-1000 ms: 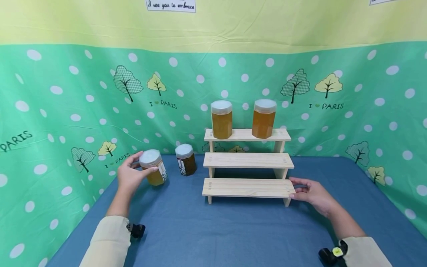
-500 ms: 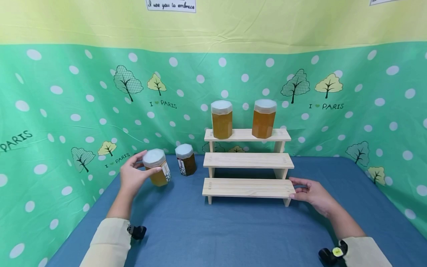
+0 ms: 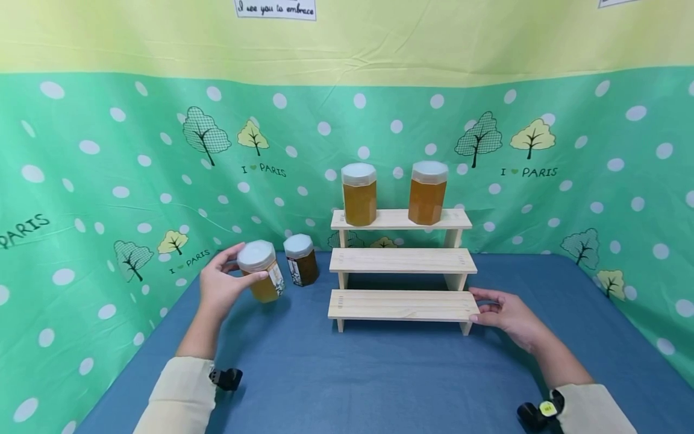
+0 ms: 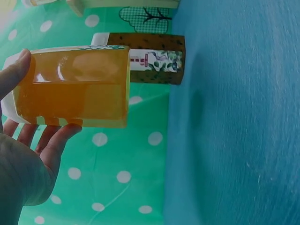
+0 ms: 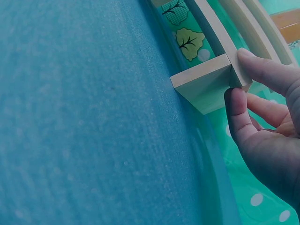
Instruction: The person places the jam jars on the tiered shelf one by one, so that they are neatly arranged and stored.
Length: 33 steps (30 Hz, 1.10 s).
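My left hand (image 3: 218, 288) grips a honey jar (image 3: 264, 286) with a white lid, thumb on one side and fingers on the other. In the left wrist view the amber jar (image 4: 77, 89) is raised off the blue cloth. A darker brown jar (image 3: 305, 268) with a floral label stands just to its right. My right hand (image 3: 506, 316) pinches the right end of the lowest board of a three-step wooden rack (image 3: 401, 304); the right wrist view shows the thumb above the board (image 5: 233, 61) and a finger below it.
On the rack's top step stand two more honey jars, a golden one (image 3: 360, 202) at left and a deeper amber one (image 3: 427, 200) at right. Blue cloth (image 3: 347, 380) covers the table. A green dotted curtain (image 3: 303, 132) hangs behind and at the sides.
My left hand has carried the honey jar a short way to the right, closer to the brown jar. The right hand stays at the rack's end.
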Motion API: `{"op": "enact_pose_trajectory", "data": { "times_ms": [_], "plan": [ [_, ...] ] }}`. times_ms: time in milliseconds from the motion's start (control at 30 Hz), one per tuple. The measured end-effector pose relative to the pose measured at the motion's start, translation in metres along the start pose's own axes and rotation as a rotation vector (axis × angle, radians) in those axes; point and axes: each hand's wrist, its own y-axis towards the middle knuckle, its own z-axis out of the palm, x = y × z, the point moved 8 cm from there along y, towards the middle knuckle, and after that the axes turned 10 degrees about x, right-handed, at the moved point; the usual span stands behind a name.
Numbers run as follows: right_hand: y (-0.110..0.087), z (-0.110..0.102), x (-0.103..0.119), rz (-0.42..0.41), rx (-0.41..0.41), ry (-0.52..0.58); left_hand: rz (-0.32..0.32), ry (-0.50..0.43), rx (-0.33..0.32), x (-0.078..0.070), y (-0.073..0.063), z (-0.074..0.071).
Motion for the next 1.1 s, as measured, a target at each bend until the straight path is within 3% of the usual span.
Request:
{"op": "enact_pose_trajectory", "data": {
  "times_ms": [367,700,1100],
  "plan": [
    [0.0,0.0,0.0,-0.001,-0.005,0.002,0.046,-0.014,0.017,-0.011,-0.002,0.006],
    [0.001,0.0,-0.001,-0.009,0.002,0.005,0.13,-0.014,0.053,-0.028,-0.004,0.015],
    [0.0,0.0,-0.001,-0.005,-0.001,-0.002,0.131,-0.048,0.101,-0.038,-0.007,0.028]
  ]
}}
